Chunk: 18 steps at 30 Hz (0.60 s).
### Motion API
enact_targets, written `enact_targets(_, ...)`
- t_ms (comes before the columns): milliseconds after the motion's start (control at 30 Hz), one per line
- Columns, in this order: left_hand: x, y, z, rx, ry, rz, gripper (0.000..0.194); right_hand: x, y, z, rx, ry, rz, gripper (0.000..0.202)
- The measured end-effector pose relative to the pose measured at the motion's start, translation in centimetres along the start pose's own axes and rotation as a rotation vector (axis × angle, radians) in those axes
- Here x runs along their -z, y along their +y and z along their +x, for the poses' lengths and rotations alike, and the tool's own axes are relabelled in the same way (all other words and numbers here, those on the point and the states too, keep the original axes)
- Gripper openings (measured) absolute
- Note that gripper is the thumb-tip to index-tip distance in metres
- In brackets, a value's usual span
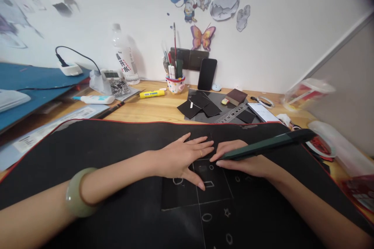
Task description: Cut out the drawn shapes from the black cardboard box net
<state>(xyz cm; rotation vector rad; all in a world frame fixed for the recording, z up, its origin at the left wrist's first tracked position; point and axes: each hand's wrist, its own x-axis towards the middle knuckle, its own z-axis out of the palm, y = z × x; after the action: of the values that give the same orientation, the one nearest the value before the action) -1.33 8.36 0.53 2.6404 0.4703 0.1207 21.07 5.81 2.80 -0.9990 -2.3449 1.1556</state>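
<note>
In the head view, the left hand (181,159) lies palm down at the centre of the frame, fingers spread apart, on black paper (184,198) bearing thin white lines and small outlined shapes. Just right of centre, the right hand (242,159) is clamped around a long dark green pen (269,144); whether its tip touches the paper is unclear. The paper runs from centre to lower centre, over a red-edged black mat (122,214). A polka-dotted white cup (175,86) stands upper centre.
</note>
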Motion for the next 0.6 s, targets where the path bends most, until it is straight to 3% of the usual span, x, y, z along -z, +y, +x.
enact_targets(300, -0.28, -0.24, -0.29, 0.015, 0.015, -0.023, 0.082, -0.59, 0.61, -0.62, -0.01, 0.076, 0.009, 0.018)
enact_targets(600, -0.31, -0.19, -0.34, 0.012, 0.033, -0.006, 0.081, -0.55, 0.76, -0.62, -0.019, 0.071, -0.011, 0.02)
